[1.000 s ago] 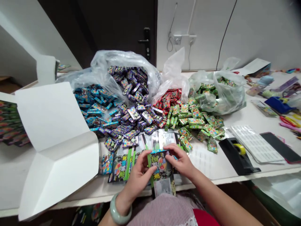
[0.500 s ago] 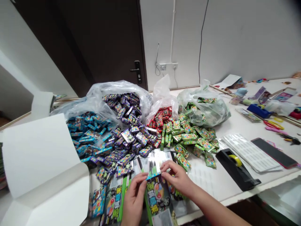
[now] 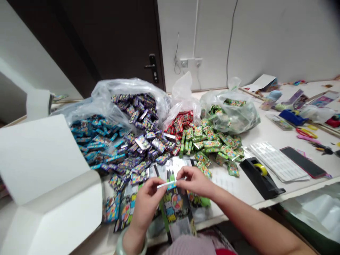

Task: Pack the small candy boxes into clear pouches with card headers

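My left hand [image 3: 145, 202] and my right hand [image 3: 193, 180] meet at the top edge of a black printed plastic bag [image 3: 177, 202] with a clear window low down. Both sets of fingers are pinched there, one at each side of the bag's mouth. Between the fingertips runs a thin white strip [image 3: 166, 184], with a bit of blue just under it; I cannot tell whether the strip is part of the bag. More printed bags [image 3: 127, 209] lie flat below and beside it. A small blue box [image 3: 112, 208] rests to the left of my left hand.
Small boxes, blue [image 3: 97, 136], purple [image 3: 143, 141], red [image 3: 179, 124] and green [image 3: 212, 144], spill from plastic bags. An open white carton [image 3: 45, 159] stands left. To the right are a black tape dispenser [image 3: 261, 179], label sheets [image 3: 276, 161] and a phone [image 3: 302, 162].
The view has tilted down slightly. Both hands have kept their pinch at the bag's top, and a white strip now shows between the fingertips. My left wrist has come into view.
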Demonstrator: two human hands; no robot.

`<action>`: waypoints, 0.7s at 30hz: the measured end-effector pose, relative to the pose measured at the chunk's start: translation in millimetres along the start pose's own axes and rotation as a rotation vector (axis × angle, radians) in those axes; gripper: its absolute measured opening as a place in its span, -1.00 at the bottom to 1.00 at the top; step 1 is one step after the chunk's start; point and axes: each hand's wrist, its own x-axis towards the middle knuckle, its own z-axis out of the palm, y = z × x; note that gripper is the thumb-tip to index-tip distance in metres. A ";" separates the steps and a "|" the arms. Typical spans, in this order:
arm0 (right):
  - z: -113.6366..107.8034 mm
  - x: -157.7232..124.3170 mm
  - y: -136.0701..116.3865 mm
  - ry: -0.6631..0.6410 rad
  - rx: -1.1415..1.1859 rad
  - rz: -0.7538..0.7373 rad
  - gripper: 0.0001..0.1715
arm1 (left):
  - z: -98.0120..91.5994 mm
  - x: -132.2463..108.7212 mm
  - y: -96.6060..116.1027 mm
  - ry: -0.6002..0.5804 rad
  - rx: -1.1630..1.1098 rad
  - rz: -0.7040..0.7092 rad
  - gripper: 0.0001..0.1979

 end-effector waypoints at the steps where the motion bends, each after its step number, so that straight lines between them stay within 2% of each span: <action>1: -0.9 1.1 -1.5 -0.033 0.003 0.016 -0.73 | 0.5 0.9 0.9 -0.006 -0.017 -0.018 -0.83; 5: -9.1 -0.5 -4.8 -0.099 -0.103 -0.045 -0.80 | -3.4 -0.5 -1.4 -0.101 -0.092 -0.012 -0.87; 8: -16.3 -8.2 -6.4 -0.155 -0.180 -0.142 -0.81 | -11.1 -5.1 -2.6 -0.233 -0.101 0.090 -0.87; 11: -19.2 -16.4 -3.7 -0.188 -0.263 -0.273 -0.86 | -17.0 -9.7 -6.1 -0.311 -0.042 0.183 -0.88; 13: -18.2 -19.4 2.5 -0.162 -0.326 -0.381 -0.89 | -16.9 -12.3 -10.8 -0.313 -0.010 0.207 -0.90; 15: -15.3 -20.1 10.9 -0.104 -0.354 -0.457 -0.95 | -13.2 -14.4 -16.0 -0.266 0.019 0.192 -0.89; 18: -8.5 -20.1 22.5 0.020 -0.342 -0.512 -0.97 | -5.6 -16.4 -21.1 -0.162 0.045 0.161 -0.87; 21: 2.1 -21.4 30.8 0.142 -0.315 -0.561 -0.98 | -1.5 -15.7 -24.2 -0.154 0.038 0.201 -0.90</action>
